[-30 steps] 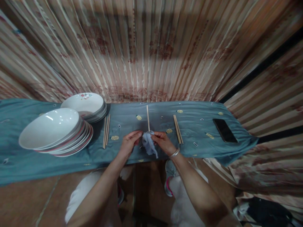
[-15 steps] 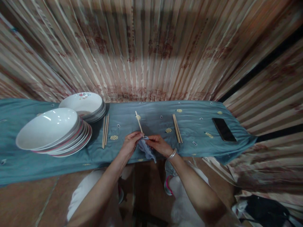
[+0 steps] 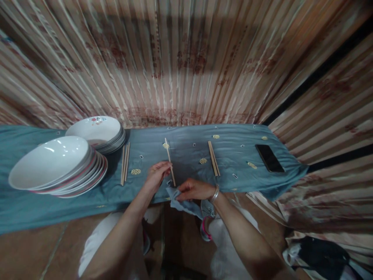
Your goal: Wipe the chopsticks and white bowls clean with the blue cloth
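Note:
Between the fingers of my left hand (image 3: 157, 175) is a single wooden chopstick (image 3: 168, 151), held near its middle and slanting over the cloth-covered table. My right hand (image 3: 197, 189) pinches a thin blue-grey cloth (image 3: 183, 205), which droops past the table's front edge just below the chopstick's lower end. Cloth and chopstick are apart. Left of my left hand lie several chopsticks (image 3: 125, 163) side by side. Another small group of chopsticks (image 3: 213, 158) rests to the right, beyond my right hand.
Stacked white bowls (image 3: 52, 161) stand at the left, with a second stack of floral dishes (image 3: 94, 134) behind. A black phone (image 3: 269, 158) lies at the right on the blue-green tablecloth (image 3: 186, 134). A patterned curtain (image 3: 180, 89) hangs along the table's far side.
My right hand has drawn the cloth down and away from the chopstick, baring its lower end. My left hand still holds the chopstick. The whole view has shifted slightly.

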Tool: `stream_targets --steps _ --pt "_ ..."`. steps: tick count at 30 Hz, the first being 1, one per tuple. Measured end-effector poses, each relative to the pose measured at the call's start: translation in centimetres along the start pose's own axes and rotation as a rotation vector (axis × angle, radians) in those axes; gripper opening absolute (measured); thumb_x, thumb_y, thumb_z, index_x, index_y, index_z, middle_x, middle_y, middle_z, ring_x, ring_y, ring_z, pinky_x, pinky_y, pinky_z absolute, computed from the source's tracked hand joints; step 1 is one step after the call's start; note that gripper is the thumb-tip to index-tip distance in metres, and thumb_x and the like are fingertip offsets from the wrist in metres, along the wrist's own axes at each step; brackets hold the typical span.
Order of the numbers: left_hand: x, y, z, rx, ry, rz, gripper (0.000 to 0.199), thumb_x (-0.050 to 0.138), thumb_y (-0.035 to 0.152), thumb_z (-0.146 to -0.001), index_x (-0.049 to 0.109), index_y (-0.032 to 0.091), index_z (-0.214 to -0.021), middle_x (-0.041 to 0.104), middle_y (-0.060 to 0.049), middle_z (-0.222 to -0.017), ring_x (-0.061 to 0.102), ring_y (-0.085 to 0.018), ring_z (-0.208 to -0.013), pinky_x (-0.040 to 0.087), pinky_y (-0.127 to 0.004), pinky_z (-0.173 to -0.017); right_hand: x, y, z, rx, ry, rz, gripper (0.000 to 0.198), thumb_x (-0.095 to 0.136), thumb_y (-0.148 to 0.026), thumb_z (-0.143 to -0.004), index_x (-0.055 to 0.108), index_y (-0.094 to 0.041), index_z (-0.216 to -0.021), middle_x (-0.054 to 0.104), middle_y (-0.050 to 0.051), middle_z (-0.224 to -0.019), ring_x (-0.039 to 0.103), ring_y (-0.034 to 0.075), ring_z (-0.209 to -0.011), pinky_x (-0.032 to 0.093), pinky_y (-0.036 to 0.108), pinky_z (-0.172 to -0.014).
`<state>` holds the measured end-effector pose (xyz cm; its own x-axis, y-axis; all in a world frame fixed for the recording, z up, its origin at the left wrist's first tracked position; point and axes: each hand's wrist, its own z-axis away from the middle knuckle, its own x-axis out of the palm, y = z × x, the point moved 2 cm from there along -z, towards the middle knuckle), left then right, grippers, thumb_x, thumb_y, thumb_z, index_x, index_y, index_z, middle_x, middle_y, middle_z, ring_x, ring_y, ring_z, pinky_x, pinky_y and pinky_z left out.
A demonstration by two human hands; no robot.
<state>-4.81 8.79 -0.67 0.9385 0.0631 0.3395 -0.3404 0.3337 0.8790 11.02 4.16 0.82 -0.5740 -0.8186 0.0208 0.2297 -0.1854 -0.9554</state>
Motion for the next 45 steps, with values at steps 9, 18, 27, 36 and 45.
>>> stream_targets --steps 9,18,27,36,45 --pt "3.6 -2.6 -0.8 -0.045 -0.243 -0.345 0.028 0.079 0.039 -0.057 0.063 0.016 -0.061 0.061 0.001 -0.049 0.055 -0.011 -0.042 0.041 -0.022 -0.043 0.4 -1.3 1.6 -0.092 -0.027 -0.019 0.046 0.068 -0.058 -0.071 0.060 -0.013 -0.061 0.042 -0.007 -0.049 0.036 0.004 -0.046 0.028 0.018 -0.044" --pt "11.2 -5.3 -5.7 -0.109 -0.342 -0.534 0.024 0.076 0.021 -0.066 0.058 0.015 -0.051 0.059 0.000 -0.043 0.058 -0.013 -0.040 0.043 -0.021 -0.044 -0.1 -1.6 2.4 -0.136 0.010 -0.058 0.052 0.068 -0.063 -0.068 0.067 -0.012 -0.074 0.050 -0.005 -0.056 0.038 0.005 -0.051 0.032 0.018 -0.048" --pt "14.8 -5.9 -8.1 -0.119 -0.346 -0.603 0.026 0.072 0.019 -0.072 0.056 0.014 -0.052 0.058 -0.001 -0.043 0.061 -0.015 -0.043 0.046 -0.024 -0.048 -0.5 -1.5 2.9 -0.148 0.021 -0.117 0.050 0.069 -0.061 -0.068 0.070 -0.012 -0.078 0.053 -0.005 -0.059 0.039 0.006 -0.053 0.033 0.018 -0.049" --pt "15.9 -6.1 -7.8 -0.102 -0.367 -0.605 0.020 0.068 0.014 -0.075 0.059 0.012 -0.057 0.061 -0.002 -0.050 0.061 -0.014 -0.042 0.049 -0.026 -0.050 -0.6 -1.3 2.7 -0.159 0.027 -0.143 0.047 0.070 -0.058 -0.070 0.069 -0.012 -0.078 0.051 -0.005 -0.058 0.039 0.006 -0.052 0.032 0.019 -0.049" --pt "12.4 -4.7 -5.3 -0.008 -0.356 -0.595 0.006 0.065 0.017 -0.076 0.063 0.012 -0.077 0.062 0.002 -0.057 0.062 -0.011 -0.047 0.048 -0.020 -0.049 -0.9 -1.3 2.8 -0.120 0.049 -0.108 0.048 0.070 -0.059 -0.070 0.066 -0.012 -0.072 0.049 -0.005 -0.057 0.038 0.005 -0.052 0.031 0.019 -0.049"
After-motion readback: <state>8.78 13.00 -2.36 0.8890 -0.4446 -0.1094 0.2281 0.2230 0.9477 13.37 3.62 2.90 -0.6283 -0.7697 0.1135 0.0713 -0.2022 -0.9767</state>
